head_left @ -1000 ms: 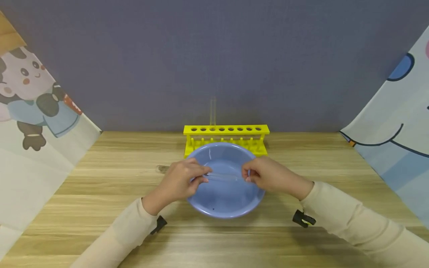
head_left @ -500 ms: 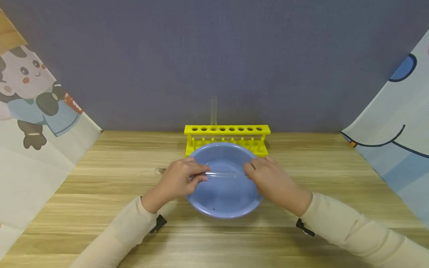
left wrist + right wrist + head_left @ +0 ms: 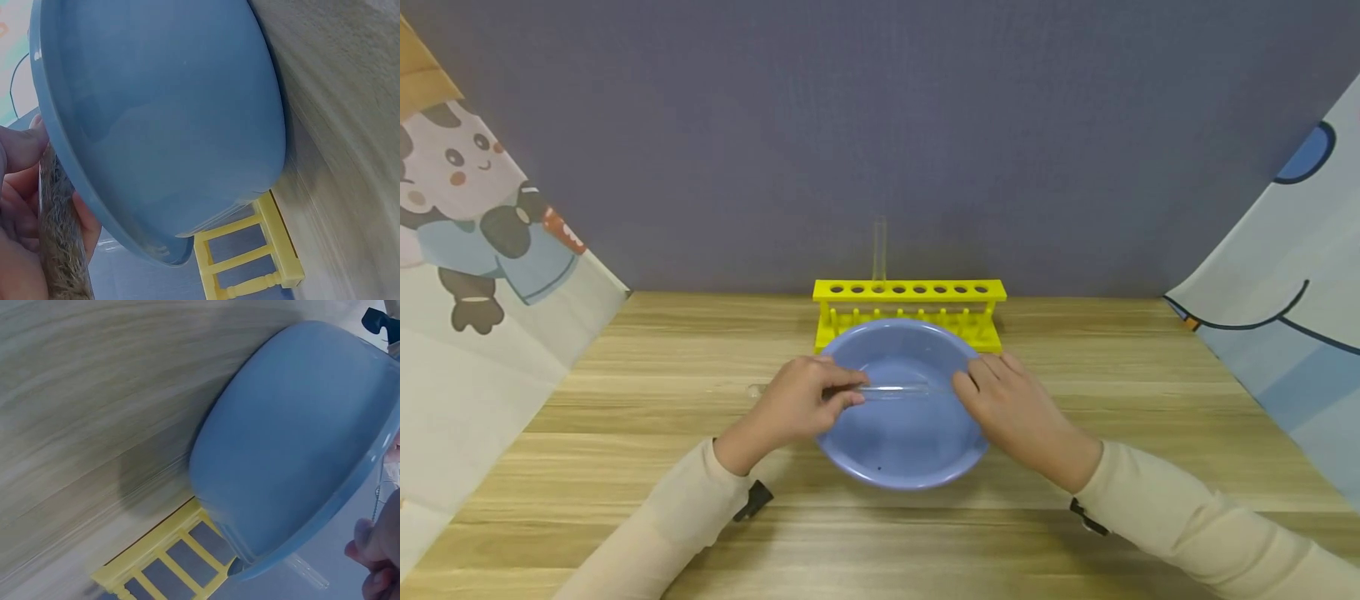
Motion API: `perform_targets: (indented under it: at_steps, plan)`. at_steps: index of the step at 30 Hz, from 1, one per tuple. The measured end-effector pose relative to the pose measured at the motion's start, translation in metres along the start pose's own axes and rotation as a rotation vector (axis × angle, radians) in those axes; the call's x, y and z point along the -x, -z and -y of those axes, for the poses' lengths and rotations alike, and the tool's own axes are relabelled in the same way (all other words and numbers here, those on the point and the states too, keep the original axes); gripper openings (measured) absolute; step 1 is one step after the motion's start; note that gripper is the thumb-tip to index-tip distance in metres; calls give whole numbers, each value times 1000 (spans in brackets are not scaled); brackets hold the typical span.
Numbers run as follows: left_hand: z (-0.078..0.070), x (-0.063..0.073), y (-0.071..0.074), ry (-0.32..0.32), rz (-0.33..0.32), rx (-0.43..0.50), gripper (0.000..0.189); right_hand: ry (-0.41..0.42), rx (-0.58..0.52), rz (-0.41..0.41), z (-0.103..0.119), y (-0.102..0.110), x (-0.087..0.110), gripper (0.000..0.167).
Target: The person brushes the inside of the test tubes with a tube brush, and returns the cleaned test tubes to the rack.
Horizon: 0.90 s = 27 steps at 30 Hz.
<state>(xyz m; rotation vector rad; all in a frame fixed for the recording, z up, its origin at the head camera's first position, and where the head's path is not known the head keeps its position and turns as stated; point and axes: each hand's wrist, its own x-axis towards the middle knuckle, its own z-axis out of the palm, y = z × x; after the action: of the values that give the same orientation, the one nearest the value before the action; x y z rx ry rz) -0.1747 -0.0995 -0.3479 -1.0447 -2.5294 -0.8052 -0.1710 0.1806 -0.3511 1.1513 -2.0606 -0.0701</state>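
In the head view my left hand (image 3: pixel 790 408) grips a clear glass test tube (image 3: pixel 898 390), which lies level across the basin. Its rounded end pokes out left of the hand. Brown bristles of a test tube brush (image 3: pixel 62 231) show inside the tube in the left wrist view. My right hand (image 3: pixel 1022 421), fingers curled, is at the basin's right side, just beyond the tube's right end. The right wrist view shows the brush's twisted wire (image 3: pixel 377 500) running to the right fingers, which hide its end. Below both hands stands a blue plastic basin (image 3: pixel 902 477).
Behind the basin is a yellow test tube rack (image 3: pixel 910 290). One clear test tube (image 3: pixel 880 250) stands upright in it. The wooden table (image 3: pixel 895 542) meets a grey backdrop, with cartoon-printed cloths on both sides.
My right hand has turned over, back upward, and shifted slightly right. The dark bristles seen at the tube's left end no longer show there. My left hand has barely moved.
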Motion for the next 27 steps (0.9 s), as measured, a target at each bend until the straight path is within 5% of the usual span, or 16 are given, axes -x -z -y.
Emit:
perform_targets:
  at_steps: [12,27]
  plan:
    - [0,-1,1,88,72,79,17,-6,16,55,-3,5,11,37]
    - [3,-1,1,106,93,79,20,-69,-70,66,-11,9,20,46]
